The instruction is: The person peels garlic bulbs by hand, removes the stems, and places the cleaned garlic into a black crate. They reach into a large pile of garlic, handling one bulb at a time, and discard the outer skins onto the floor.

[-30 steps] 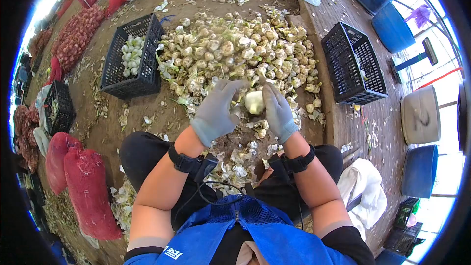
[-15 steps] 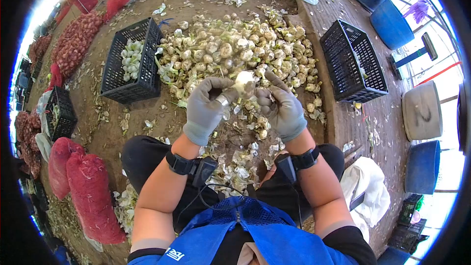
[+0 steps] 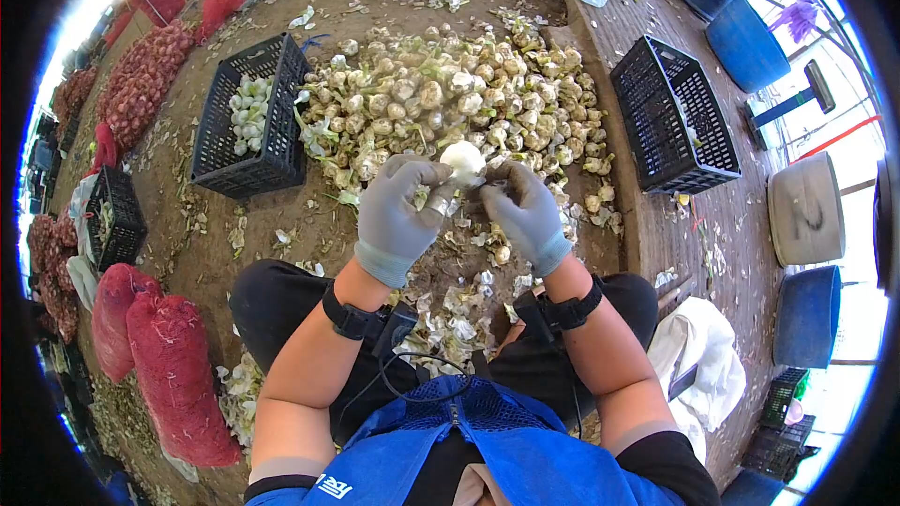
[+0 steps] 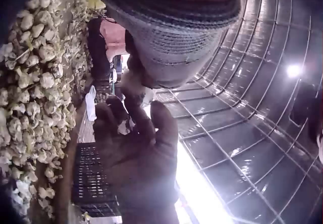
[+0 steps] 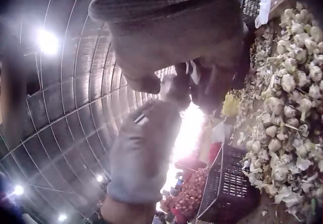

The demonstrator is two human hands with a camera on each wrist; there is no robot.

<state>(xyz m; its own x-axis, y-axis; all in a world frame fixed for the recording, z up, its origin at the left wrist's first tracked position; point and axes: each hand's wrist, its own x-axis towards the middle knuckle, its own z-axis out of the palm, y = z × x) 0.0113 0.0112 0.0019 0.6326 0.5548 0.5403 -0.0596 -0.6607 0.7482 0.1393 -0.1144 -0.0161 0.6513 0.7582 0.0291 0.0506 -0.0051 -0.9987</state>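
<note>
A white, smooth garlic bulb (image 3: 463, 157) is up between both gloved hands, just in front of the big garlic heap (image 3: 450, 94). My left hand (image 3: 401, 215) grips it from the left with thumb and fingers. On the lower right side, the curled fingers of my right hand (image 3: 527, 211) pinch at the bulb's underside. Both gloves are grey with darker, soiled fingertips. In the left wrist view the right hand (image 4: 139, 168) meets the left one at the bulb, which is mostly hidden by dark fingers.
A black crate (image 3: 251, 155) holding clean white bulbs stands left of the heap. Another black crate (image 3: 673, 122) stands on boards at the right. Peeled skins (image 3: 455, 319) litter the ground between the legs. Red mesh sacks (image 3: 178, 375) lie at the left, blue tubs (image 3: 745, 42) along the right.
The bulb has passed from beside the right hand into the left hand's grip. The right hand drew away, fingers raised, then came back to the bulb's lower side.
</note>
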